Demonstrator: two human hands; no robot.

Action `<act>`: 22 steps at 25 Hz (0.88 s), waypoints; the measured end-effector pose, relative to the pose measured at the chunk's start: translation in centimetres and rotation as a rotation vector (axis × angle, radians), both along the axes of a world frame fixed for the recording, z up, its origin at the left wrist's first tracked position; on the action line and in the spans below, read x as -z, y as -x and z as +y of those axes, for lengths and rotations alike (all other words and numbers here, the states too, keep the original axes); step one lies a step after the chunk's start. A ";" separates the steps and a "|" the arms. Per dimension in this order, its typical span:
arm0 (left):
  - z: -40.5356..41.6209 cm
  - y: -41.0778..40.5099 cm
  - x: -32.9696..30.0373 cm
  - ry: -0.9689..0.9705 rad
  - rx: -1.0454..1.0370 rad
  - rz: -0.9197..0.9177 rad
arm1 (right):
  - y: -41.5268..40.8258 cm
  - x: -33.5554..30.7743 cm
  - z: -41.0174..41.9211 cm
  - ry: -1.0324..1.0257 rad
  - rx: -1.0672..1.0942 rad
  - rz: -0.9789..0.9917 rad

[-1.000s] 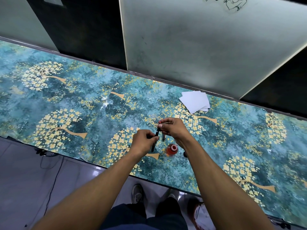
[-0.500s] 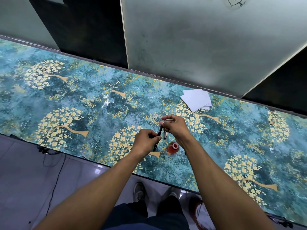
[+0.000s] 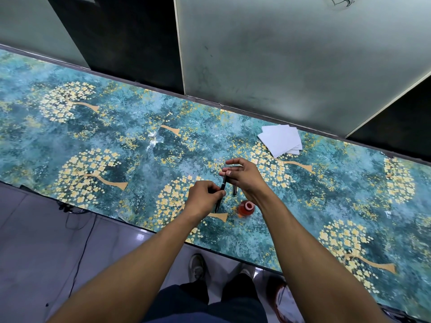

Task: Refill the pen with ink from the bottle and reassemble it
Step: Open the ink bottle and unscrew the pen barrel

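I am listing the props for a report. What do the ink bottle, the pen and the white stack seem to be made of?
The ink bottle looks like clear glass or plastic: reddish ink shows through its wall, which shines. The pen is black and glossy with a thin silver ring, probably plastic or lacquered metal; too small to tell. The white stack looks like matte paper: thin flat sheets, fanned at the edges.

The slim black pen [image 3: 221, 194] is held tilted above the table, its upper end leaning away. A short dark pen part [image 3: 234, 190] lies on the table just beside it. The small ink bottle [image 3: 245, 208], reddish-orange with an open mouth, stands upright nearby.
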State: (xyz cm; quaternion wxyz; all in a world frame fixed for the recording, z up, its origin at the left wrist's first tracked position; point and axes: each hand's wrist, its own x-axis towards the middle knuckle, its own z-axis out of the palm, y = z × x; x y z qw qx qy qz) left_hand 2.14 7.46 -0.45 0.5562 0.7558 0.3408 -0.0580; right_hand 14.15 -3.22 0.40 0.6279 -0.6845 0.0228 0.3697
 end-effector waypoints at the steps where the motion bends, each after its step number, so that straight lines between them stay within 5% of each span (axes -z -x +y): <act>1: 0.0 -0.1 0.0 0.006 0.000 -0.003 | -0.1 0.0 0.0 0.028 -0.004 -0.006; 5: -0.2 -0.3 0.1 0.013 0.002 -0.010 | 0.0 0.3 -0.3 0.206 -0.106 -0.058; 16: 0.0 0.1 0.7 0.018 -0.007 -0.003 | -1.5 1.1 -0.6 0.239 0.002 -0.120; 22: 0.9 1.2 1.5 0.045 -0.042 0.004 | -1.5 3.0 0.0 0.669 -0.265 -0.333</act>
